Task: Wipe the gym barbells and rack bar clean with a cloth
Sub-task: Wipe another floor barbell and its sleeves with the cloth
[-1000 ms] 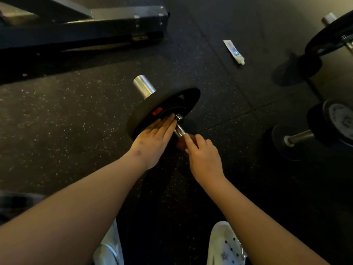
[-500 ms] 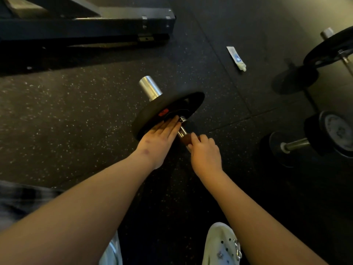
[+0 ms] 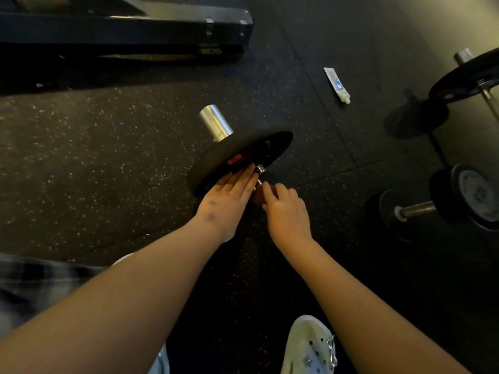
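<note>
A barbell lies on the dark rubber floor, its silver sleeve end [image 3: 215,122] sticking out past a black weight plate [image 3: 272,143] with a red label. My left hand [image 3: 226,201] rests flat against the near face of the plate, fingers straight. Just right of it, my right hand [image 3: 286,211] is curled around a reddish-brown cloth [image 3: 258,197] that is pressed on the thin bar next to the steel collar [image 3: 260,168]. The bar under my right hand is hidden.
A small white tube [image 3: 337,85] lies on the floor at the back right. A dumbbell [image 3: 442,206] and another loaded barbell [image 3: 467,76] sit at the right. A dark rack base [image 3: 121,31] crosses the top left. My white shoe [image 3: 310,346] is near the bottom.
My right hand with the cloth has slid a little along the bar toward the plate. My left hand stays flat on the plate. The view has shifted slightly.
</note>
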